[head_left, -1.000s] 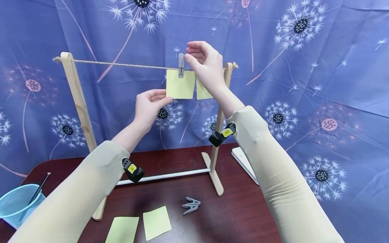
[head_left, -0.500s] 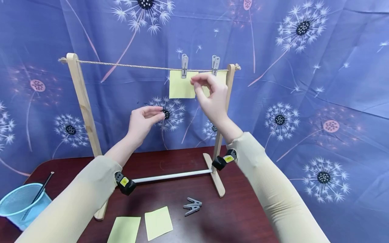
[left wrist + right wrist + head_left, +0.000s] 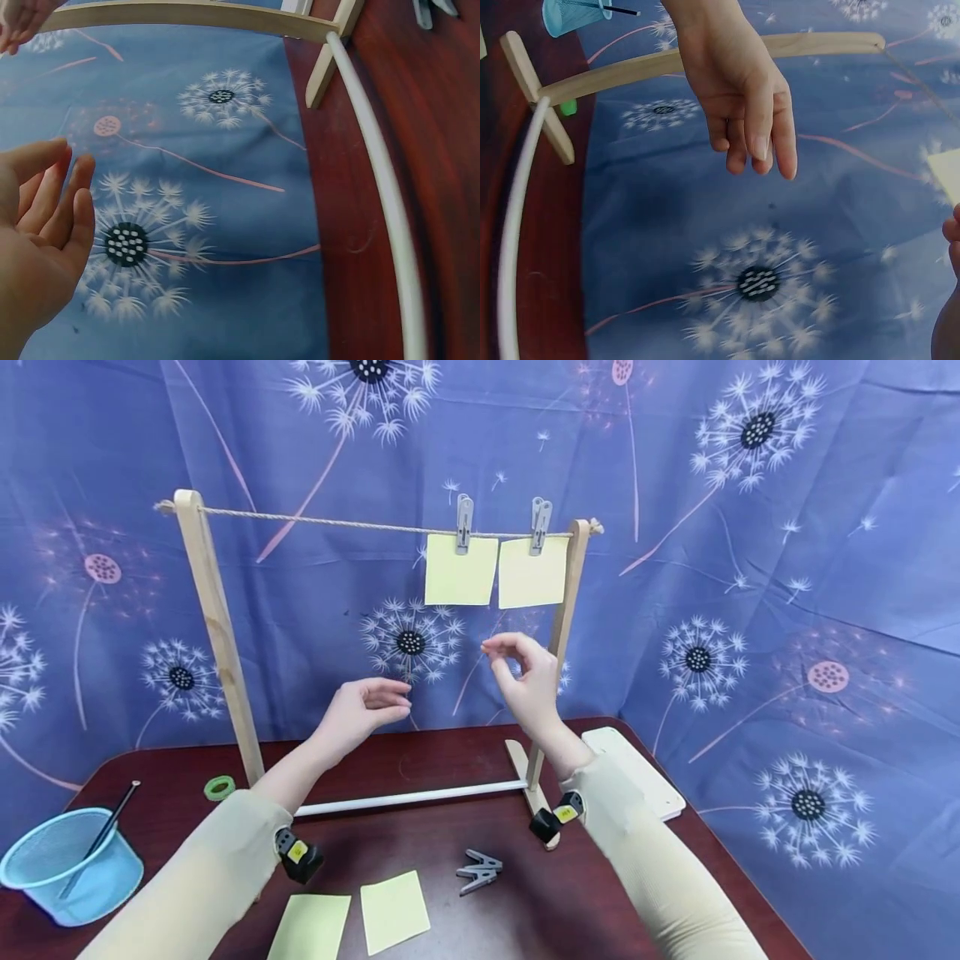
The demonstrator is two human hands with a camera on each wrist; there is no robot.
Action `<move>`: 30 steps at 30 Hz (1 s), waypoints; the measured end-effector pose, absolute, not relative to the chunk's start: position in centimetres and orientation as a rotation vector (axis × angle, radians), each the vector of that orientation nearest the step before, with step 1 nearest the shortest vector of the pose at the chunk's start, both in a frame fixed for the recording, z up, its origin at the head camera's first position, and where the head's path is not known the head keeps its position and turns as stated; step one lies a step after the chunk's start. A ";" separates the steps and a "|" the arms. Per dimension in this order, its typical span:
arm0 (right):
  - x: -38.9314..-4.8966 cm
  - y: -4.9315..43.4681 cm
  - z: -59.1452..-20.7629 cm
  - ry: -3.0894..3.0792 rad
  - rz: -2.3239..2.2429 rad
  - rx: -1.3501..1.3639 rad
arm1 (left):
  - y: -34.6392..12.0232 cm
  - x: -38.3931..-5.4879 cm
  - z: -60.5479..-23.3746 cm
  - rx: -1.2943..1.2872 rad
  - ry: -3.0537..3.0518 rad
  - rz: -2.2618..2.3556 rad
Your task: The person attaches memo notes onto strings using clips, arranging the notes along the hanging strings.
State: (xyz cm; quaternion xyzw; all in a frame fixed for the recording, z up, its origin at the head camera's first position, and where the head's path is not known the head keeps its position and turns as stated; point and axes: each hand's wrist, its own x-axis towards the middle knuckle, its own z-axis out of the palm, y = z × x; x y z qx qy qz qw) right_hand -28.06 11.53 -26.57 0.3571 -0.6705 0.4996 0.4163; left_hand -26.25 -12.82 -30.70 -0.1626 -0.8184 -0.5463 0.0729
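Observation:
Two yellow paper notes hang side by side on a rope (image 3: 330,524) in the head view. A grey clothespin (image 3: 464,525) is on the left note (image 3: 460,572), another clothespin (image 3: 540,527) on the right note (image 3: 532,578). Below and left of the notes, my left hand (image 3: 360,714) is in the air with fingers loosely bent, holding nothing. My right hand (image 3: 528,681) is beneath the right note, thumb and forefinger bent towards each other with nothing visible between them. The right wrist view shows the left hand (image 3: 739,97) in mid-air and my right hand (image 3: 946,307) at the edge.
Wooden posts (image 3: 217,627) and a white bar (image 3: 420,796) form the rope's stand. On the table lie grey clothespins (image 3: 478,871), a yellow note (image 3: 395,912) and another note (image 3: 311,927). Around them are a blue basket (image 3: 112,877), green tape roll (image 3: 219,788) and white board (image 3: 633,772).
My left hand has let go of the left note and moved down. My right hand has come down from beside the left clothespin, uncovering the right note and its clothespin.

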 end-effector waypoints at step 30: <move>-24.0 13.5 -38.5 -2.106 1.538 0.759 | -18.2 -21.2 -41.9 -0.331 -2.541 -1.771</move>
